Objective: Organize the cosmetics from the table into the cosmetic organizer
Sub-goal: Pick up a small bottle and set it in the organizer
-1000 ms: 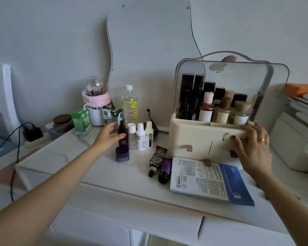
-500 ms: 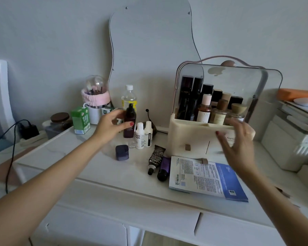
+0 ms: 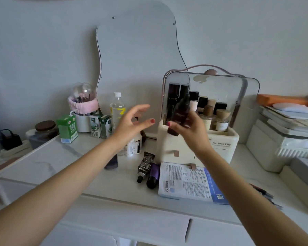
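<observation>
Hands: two, raised side by side, near but apart.
Right hand (image 3: 190, 129): gripping one dark bottle (image 3: 180, 115), tilted, in front of the cosmetic organizer (image 3: 220, 146).
Left hand (image 3: 132, 125): empty, fingers spread.
Organizer: one, behind the right hand, lid up, several bottles inside.
Below left hand: two small white bottles (image 3: 134, 145).
Between the forearms: two dark tubes (image 3: 148, 168) lying on the table (image 3: 60, 162).
Under right forearm: one blue-and-white packet (image 3: 187, 181).

— What's on the table (image 3: 64, 157)?
— The organizer (image 3: 203, 150) at right, a booklet (image 3: 188, 181) before it, two dark tubes (image 3: 148, 169) beside that.
— Farther back?
— White bottles (image 3: 134, 145), a water bottle (image 3: 117, 109), green cartons (image 3: 68, 128), a brush cup (image 3: 83, 121), a jar (image 3: 43, 132).
</observation>
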